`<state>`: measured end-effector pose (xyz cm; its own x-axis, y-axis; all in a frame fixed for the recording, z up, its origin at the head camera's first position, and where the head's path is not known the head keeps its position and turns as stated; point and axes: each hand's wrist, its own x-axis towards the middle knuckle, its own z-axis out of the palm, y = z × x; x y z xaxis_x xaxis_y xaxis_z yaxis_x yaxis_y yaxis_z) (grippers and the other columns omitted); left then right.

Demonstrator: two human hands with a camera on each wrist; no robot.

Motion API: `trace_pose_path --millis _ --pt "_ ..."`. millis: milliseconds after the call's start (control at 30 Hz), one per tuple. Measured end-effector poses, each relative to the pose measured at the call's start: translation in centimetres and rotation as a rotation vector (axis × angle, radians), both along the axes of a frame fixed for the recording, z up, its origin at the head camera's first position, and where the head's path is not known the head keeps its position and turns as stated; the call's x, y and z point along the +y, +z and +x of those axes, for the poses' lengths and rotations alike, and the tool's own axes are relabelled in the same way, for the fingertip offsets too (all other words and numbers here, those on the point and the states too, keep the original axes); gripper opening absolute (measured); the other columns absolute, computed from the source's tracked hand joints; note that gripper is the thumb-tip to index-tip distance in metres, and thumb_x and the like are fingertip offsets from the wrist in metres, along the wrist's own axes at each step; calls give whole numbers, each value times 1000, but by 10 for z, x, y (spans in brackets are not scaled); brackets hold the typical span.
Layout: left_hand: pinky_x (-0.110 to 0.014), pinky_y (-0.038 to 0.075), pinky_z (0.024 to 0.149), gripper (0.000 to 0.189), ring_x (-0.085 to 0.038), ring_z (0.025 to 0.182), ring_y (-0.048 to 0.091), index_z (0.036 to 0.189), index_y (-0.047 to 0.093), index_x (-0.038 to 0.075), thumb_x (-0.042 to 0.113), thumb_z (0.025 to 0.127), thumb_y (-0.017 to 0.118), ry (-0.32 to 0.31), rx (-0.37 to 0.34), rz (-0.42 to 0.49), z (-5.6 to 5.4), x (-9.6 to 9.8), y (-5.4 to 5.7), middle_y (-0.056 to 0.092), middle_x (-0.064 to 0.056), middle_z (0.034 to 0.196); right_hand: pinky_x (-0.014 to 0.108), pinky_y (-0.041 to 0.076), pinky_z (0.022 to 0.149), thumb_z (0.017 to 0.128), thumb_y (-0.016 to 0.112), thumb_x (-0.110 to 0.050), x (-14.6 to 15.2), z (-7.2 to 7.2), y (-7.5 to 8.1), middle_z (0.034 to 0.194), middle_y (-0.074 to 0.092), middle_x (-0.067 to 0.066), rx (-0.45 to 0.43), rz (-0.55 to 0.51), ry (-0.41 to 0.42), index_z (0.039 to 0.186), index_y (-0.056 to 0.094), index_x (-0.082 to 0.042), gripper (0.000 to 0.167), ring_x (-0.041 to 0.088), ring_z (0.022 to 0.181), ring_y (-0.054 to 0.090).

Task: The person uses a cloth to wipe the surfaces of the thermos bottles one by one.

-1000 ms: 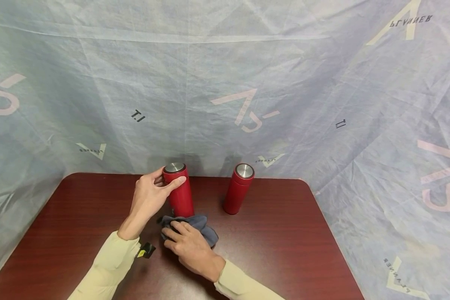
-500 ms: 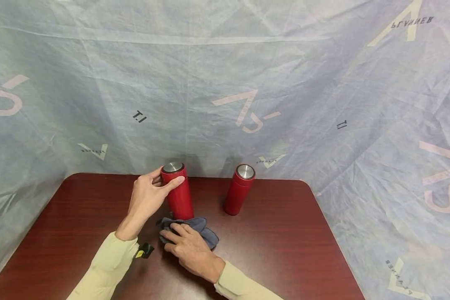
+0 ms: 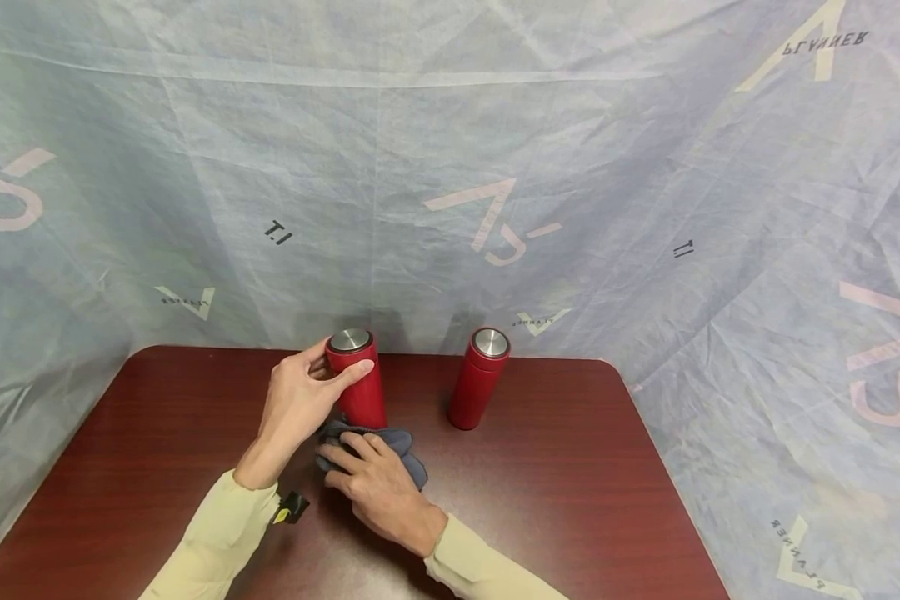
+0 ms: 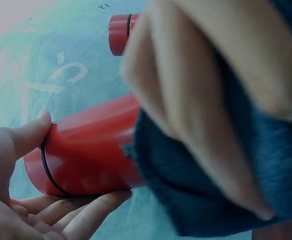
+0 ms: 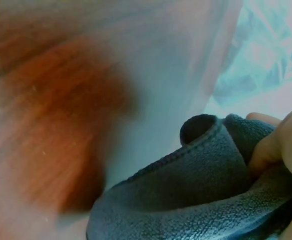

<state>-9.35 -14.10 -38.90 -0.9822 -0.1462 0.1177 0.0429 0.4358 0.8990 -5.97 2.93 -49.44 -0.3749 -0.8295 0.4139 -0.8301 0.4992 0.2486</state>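
Note:
My left hand [image 3: 300,396] grips a red thermos bottle [image 3: 363,398] near its silver-topped lid, thumb on one side and fingers on the other. The left wrist view shows a black ring around the red thermos [image 4: 93,150] just beside the thumb. At the bottle's lower end, my right hand [image 3: 382,487] holds a bunched dark grey-blue cloth [image 3: 401,442] against it. That cloth hides the bottle's base. Up close in the right wrist view, the fingers pinch the folded, fuzzy cloth [image 5: 181,200].
A second red thermos bottle [image 3: 478,383] with a silver top stands to the right of the first. Both are on a dark red-brown wooden table [image 3: 570,483]. Wrinkled grey-blue fabric [image 3: 375,150] with printed letters hangs behind and beside it. A small black-and-yellow tag [image 3: 292,507] shows at the left cuff.
My right hand and the cloth have shifted slightly left and upward along the lower bottle. The held thermos has moved a little with my left hand; the other bottle stays put.

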Motion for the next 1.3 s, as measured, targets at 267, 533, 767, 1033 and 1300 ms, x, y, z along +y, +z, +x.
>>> trace_pose_path --millis 267,533,767,1033,1300 --pt "-52 60 99 93 -34 116 75 158 52 4 58 90 84 -6 7 -9 2 2 -5 71 -19 137 32 43 113 92 85 -18 2 -3 10 142 66 -9 18 -82 -16 106 84 -32 20 19 132 54" --pt "-50 61 97 92 -32 114 76 157 54 7 60 88 84 -12 18 -15 5 4 -11 73 -16 134 33 47 108 93 82 -18 1 -9 17 134 70 -8 104 -190 -2 100 82 -30 14 20 130 57" --pt "-48 62 93 90 -30 110 77 156 56 6 60 88 84 -24 31 -7 6 5 -12 74 -15 132 41 48 106 94 77 -13 5 -14 20 132 70 -8 117 -308 27 98 81 -30 17 21 129 57" --pt "-49 61 96 90 -31 112 77 155 57 7 60 88 84 -26 20 -3 5 2 -12 73 -16 135 43 50 105 90 77 -4 12 -14 20 141 68 -5 71 -414 91 96 81 -28 24 23 127 59" --pt "-50 60 97 87 -31 114 76 154 59 8 57 87 87 -6 30 9 7 -5 -14 73 -15 135 39 51 105 85 73 8 23 -12 20 145 68 -1 -66 -599 194 97 82 -24 35 25 125 60"
